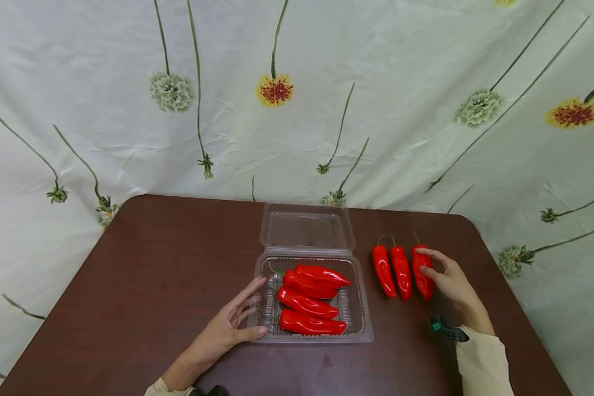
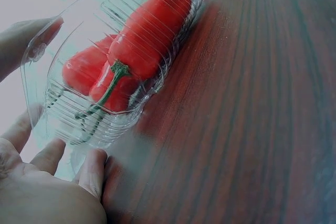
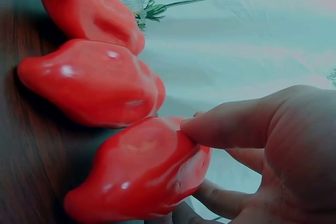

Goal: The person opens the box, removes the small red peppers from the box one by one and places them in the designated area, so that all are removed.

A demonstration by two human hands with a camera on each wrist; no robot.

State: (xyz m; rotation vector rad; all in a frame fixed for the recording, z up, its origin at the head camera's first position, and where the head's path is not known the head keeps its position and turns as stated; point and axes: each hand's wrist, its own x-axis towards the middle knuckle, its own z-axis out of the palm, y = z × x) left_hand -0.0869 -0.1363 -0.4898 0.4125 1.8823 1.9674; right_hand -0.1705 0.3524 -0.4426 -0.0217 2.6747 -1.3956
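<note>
A clear plastic clamshell container (image 1: 363,324) sits on the table with its lid raised back, and several red chili peppers (image 1: 308,303) lie in its base. Along the container's left side, my left hand (image 1: 223,330) spreads its fingers, with fingertips right at the rim. The left wrist view shows green-stemmed peppers (image 2: 144,40) through the ribbed wall. My right hand (image 1: 452,283) has thumb and fingers on either side of the rightmost loose red chili pepper (image 1: 422,275), pinching it. In the right wrist view, my thumb (image 3: 226,124) presses against that pepper (image 3: 131,177).
Two more red chili peppers, one at the left (image 1: 384,272) and one in the middle (image 1: 401,272), lie beside the held one. The lid (image 1: 304,228) reaches the brown table's (image 1: 188,242) back edge. Behind hangs a flower-printed white cloth (image 1: 237,132).
</note>
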